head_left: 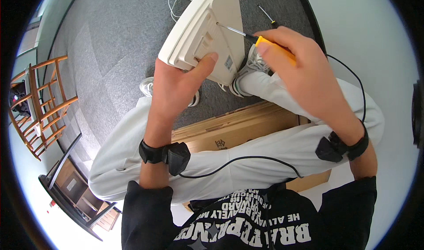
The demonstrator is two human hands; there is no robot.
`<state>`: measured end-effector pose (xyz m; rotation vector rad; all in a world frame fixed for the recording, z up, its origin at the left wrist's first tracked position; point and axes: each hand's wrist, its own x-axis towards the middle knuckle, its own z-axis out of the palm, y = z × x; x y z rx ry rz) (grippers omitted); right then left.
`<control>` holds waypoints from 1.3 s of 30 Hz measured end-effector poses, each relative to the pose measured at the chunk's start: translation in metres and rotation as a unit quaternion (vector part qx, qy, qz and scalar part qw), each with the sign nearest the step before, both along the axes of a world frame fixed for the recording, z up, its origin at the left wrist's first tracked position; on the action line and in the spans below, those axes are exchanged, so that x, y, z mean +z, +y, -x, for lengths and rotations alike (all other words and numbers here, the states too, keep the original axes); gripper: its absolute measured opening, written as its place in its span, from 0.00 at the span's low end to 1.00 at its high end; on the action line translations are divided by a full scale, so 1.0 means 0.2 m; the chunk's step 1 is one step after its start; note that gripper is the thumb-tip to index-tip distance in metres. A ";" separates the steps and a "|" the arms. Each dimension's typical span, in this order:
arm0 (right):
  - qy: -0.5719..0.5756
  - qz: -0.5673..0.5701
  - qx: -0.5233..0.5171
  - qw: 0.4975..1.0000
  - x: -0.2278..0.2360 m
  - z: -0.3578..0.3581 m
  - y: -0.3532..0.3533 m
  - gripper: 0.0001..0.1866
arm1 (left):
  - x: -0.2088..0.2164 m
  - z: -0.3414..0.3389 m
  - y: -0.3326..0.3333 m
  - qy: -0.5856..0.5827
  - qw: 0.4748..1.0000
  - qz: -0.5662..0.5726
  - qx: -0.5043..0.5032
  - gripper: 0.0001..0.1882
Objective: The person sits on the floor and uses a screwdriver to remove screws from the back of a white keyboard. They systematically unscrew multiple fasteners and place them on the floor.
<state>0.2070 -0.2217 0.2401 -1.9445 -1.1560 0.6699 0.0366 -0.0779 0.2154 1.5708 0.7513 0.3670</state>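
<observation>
An off-white plastic appliance housing (234, 29) with a raised panel and a small label stands tilted in front of me; I cannot tell its exact kind. My left hand (176, 86) grips its near left edge, the thumb pressed on the panel and the other fingers hidden behind. My right hand (309, 69) is closed around a yellow-and-black screwdriver (263, 41). The metal shaft points left, and its tip meets the housing at a small hole near the panel's upper part.
A second screwdriver (267, 15) lies on the grey carpet (110, 33) beyond my right hand. A white cord (172, 5) curls behind the housing. Flat cardboard boxes (247, 133) sit beneath my legs. Wooden chairs (55, 100) stand at left; a black cable (247, 157) crosses my lap.
</observation>
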 end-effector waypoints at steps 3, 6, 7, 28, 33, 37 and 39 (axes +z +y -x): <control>0.378 0.166 -0.021 0.911 0.09 -0.10 0.01 0.15 | 0.04 0.03 0.01 0.032 0.999 0.007 -0.027 0.27; 0.536 0.191 0.035 0.822 0.14 -0.12 -0.01 0.17 | 0.06 0.04 0.01 0.015 0.998 0.047 -0.044 0.28; 0.557 0.202 0.034 0.805 0.14 -0.12 0.00 0.16 | 0.06 0.04 0.01 -0.001 0.997 0.057 -0.043 0.28; 0.085 0.059 0.017 0.995 0.06 -0.02 -0.04 0.08 | 0.07 0.04 0.00 0.098 0.992 0.017 -0.075 0.28; -0.139 -0.011 0.019 0.990 0.01 0.03 -0.04 0.04 | 0.07 0.04 -0.01 0.086 0.993 -0.002 -0.075 0.26; -0.308 -0.053 0.032 0.949 0.00 0.04 -0.04 0.09 | 0.07 0.04 -0.01 0.083 0.994 -0.010 -0.068 0.25; -0.376 -0.070 0.030 0.923 0.00 0.05 -0.04 0.11 | 0.07 0.03 -0.02 0.071 0.996 -0.010 -0.062 0.24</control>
